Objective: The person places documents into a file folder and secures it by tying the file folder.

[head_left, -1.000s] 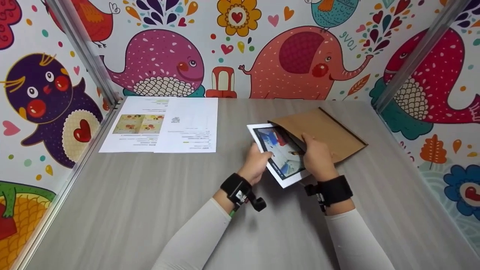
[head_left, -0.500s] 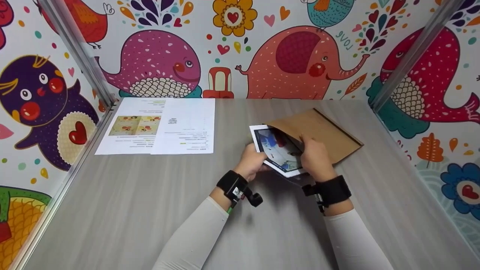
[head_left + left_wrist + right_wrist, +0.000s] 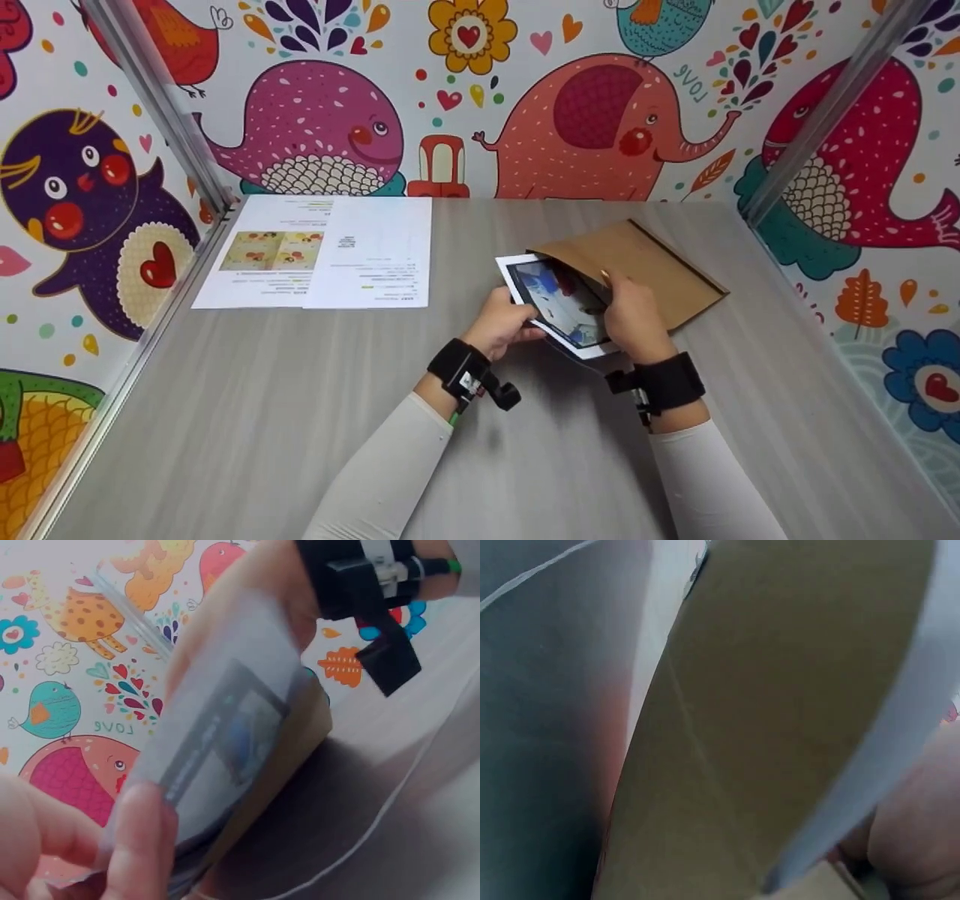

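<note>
A brown paper envelope is held tilted over the right half of the table, its mouth toward the left. Out of that mouth sticks a white-bordered printed sheet with a colour picture; the rest of it is hidden inside. My left hand pinches the sheet's lower left edge between thumb and fingers. With thumb on top, my right hand grips the envelope near its mouth. The left wrist view shows the sheet curving away from my left fingers. Brown envelope paper fills most of the right wrist view.
Two printed pages lie overlapping at the table's back left. A thin white string trails below the envelope. Patterned panels and metal posts bound the grey table.
The sheet's lower corner has shifted up and toward the envelope, and less of the sheet shows. My left hand has moved slightly left; my right hand keeps its grip on the envelope.
</note>
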Motion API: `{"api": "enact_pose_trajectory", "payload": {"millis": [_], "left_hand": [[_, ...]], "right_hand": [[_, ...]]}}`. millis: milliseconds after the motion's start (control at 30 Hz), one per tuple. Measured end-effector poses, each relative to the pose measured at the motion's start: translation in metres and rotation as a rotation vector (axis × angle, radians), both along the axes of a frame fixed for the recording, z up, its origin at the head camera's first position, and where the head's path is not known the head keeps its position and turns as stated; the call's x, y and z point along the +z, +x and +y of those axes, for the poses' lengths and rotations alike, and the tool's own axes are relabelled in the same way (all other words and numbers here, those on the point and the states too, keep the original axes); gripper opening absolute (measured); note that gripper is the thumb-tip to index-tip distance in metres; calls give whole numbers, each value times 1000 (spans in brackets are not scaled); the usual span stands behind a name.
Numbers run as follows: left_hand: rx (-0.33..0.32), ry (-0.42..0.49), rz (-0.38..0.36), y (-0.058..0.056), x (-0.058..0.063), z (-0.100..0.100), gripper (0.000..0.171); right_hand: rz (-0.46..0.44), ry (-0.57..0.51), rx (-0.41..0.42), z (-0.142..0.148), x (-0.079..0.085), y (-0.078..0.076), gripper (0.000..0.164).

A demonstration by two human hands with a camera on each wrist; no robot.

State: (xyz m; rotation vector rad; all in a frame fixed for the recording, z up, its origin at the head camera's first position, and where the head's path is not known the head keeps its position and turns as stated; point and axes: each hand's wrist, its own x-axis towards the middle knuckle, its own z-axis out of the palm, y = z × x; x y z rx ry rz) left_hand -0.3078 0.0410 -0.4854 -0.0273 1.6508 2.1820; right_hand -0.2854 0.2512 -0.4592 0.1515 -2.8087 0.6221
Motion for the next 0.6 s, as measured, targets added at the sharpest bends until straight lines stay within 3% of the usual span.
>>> {"api": "enact_pose_trajectory", "payload": {"millis": [200,300,467,600], "left_hand": [[-80,25,-46,4,1,-3,61],[-94,53,-55,5,1,-4,62],[-57,60,-59,7,-2,0,58],[-6,63,-43,6,-7,4,54]], "right_hand": [[-15,14,-32,6,-1,-2,59],[25,18,-33,7,-5,-2,58],[111,50,30,3,-10,-2,50],[87,51,50,-4,-9,-1,48]]}}
